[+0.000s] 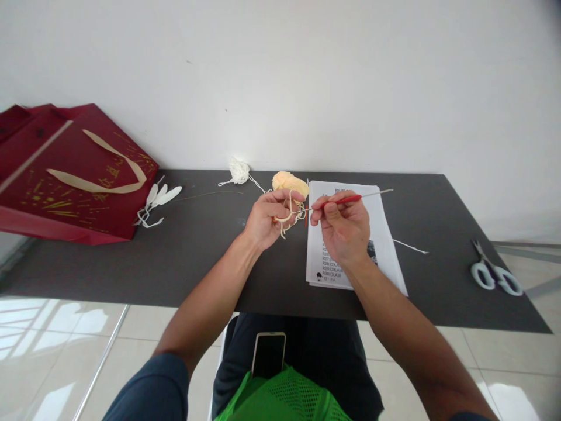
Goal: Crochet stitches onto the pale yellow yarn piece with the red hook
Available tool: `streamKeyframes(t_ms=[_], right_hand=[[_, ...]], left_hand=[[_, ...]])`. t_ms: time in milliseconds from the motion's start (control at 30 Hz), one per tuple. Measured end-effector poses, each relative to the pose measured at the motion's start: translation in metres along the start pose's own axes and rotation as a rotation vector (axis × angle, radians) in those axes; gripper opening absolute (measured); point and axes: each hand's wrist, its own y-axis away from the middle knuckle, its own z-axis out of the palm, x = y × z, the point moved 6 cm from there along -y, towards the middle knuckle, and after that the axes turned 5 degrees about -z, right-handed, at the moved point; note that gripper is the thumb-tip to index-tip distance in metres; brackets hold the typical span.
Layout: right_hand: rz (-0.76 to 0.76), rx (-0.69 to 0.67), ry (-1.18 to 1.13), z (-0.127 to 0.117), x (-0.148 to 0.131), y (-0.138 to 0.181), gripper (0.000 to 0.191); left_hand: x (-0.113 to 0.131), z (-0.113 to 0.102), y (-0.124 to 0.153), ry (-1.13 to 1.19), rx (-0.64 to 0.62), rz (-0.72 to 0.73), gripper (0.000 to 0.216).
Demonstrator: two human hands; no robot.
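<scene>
My left hand (266, 217) is closed on pale yellow yarn (284, 220), which loops over the fingers and hangs below them in short strands. In my right hand (347, 225) is a crochet hook with a red handle (349, 199), gripped like a pen. One metal end points right; the other reaches left to the yarn at my left fingers. Whether the tip sits inside a loop is too small to tell. Just behind my left hand lies a ball of yellow yarn (290, 183). Printed sheets (381, 257) lie under my right hand, partly covered by it.
A dark red gift bag (74, 181) stands at the table's left, beside white leaf-shaped pieces (160, 196). A white yarn ball (239, 171) lies near the wall. Scissors (495, 275) rest by the right edge. A phone (269, 355) lies on my lap.
</scene>
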Motion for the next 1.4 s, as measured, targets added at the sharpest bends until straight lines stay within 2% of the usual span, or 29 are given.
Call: streamKeyframes(t_ms=[133, 267, 333, 433, 600, 700, 1033, 1400], right_hand=[[0.115, 0.017, -0.086, -0.003, 0.006, -0.001, 0.027], [0.265, 0.102, -0.211, -0.006, 0.016, 0.001, 0.025], [0.293, 0.12, -0.242, -0.004, 0.019, 0.003, 0.025], [0.279, 0.136, -0.217, 0.0, 0.021, 0.006, 0.019], [0.23, 0.172, -0.177, 0.002, 0.023, 0.009, 0.013], [0.206, 0.169, -0.157, 0.002, 0.024, 0.009, 0.013], [0.178, 0.17, -0.145, 0.004, 0.026, 0.01, 0.012], [0.174, 0.146, -0.182, 0.002, 0.022, 0.009, 0.012]], left_hand=[[0.0, 0.0, 0.0, -0.02, -0.013, 0.063, 0.029], [-0.001, -0.003, 0.0, -0.143, 0.074, 0.192, 0.021], [-0.003, -0.004, 0.001, -0.221, 0.112, 0.242, 0.019], [-0.003, -0.005, 0.001, -0.238, 0.167, 0.301, 0.022], [-0.001, -0.005, 0.002, -0.266, 0.25, 0.352, 0.046], [-0.001, -0.004, 0.003, -0.286, 0.281, 0.383, 0.052], [-0.002, -0.004, 0.006, -0.326, 0.393, 0.429, 0.048], [-0.002, -0.003, 0.007, -0.323, 0.365, 0.383, 0.028]])
